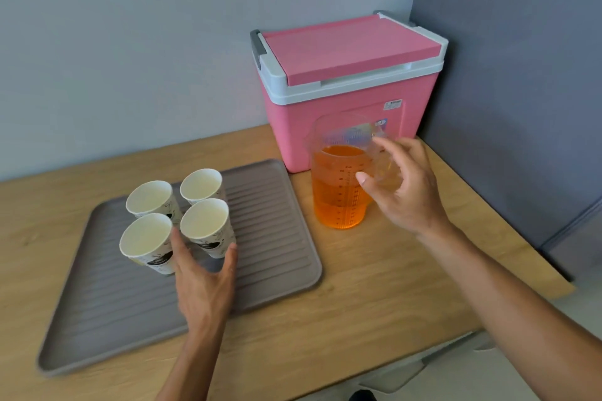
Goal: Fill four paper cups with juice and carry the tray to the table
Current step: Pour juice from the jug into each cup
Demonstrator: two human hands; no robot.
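Cups [204, 220], four, empty, cluster on the tray [277, 238], far left; left hand [203, 283], fingers spread, brackets the near-right one, likely steadying it, while right hand [407, 192], loosely spread, hovers at the juice jug [338, 192] just right.

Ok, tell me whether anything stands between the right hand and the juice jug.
Nothing visible does. The right hand is open right beside the juice jug, on its handle side, with no object between them. The pink cooler stands behind the jug, out of the way.
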